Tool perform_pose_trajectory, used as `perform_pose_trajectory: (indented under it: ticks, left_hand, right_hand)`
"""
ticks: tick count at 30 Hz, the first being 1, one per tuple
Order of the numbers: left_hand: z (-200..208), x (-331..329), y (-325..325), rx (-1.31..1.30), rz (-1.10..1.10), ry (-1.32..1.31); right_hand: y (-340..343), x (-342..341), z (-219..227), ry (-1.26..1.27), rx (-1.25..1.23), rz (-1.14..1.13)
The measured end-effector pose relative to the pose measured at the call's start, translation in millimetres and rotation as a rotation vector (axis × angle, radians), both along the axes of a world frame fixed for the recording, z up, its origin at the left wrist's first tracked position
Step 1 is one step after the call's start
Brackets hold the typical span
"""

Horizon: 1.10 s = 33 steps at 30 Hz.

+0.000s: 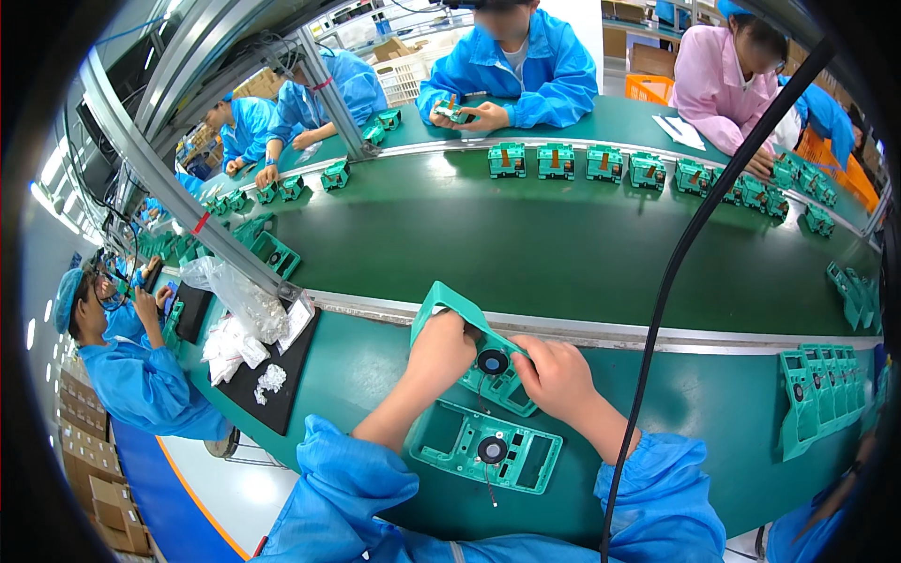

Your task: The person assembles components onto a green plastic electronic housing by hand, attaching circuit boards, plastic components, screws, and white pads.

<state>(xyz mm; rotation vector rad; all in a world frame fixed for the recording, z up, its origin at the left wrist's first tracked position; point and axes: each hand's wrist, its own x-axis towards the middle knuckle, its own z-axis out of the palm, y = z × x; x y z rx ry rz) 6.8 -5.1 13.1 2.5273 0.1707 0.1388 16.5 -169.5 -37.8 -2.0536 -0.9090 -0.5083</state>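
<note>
While the right hand (560, 375) clamps the tilted green housing (469, 378) between thumb and fingers at its right side, the left hand (441, 352) reaches into its left part, fingertips hidden, so I cannot tell whether they grip. The held piece is above the table (676, 469) near its far edge, with a second housing (469, 441) lying closer to the near edge. By the table's left edge lies a black mat (289, 389); toward the right end stands a row of housings (831, 385).
</note>
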Motion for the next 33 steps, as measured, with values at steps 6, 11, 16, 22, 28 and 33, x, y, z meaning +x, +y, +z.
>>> perform_pose_trajectory:
  ticks: [6, 11, 16, 22, 28, 33]
  left_hand:
    - [9, 4, 0, 0.002, -0.103, 0.037]
    - [18, -23, 8, -0.085, -0.124, -0.285]
    - [21, -103, 54, -0.24, 0.167, -0.286]
    - [-6, -185, 134, -0.158, 0.606, -0.455]
    - [-34, -212, 201, -0.215, 0.746, -0.532]
    - [-81, -238, 286, -0.159, 0.685, -0.508]
  right_hand:
    - [-4, 1, 8, 0.063, 0.082, 0.014]
    - [-15, 6, 4, 0.309, 0.064, -0.031]
    - [-21, 10, 1, 0.626, 0.366, -0.169]
    - [-80, -33, 1, 0.808, 0.892, -0.376]
    - [-109, -95, 24, 0.828, 1.174, -0.718]
    - [-127, -96, 1, 0.91, 1.43, -0.768]
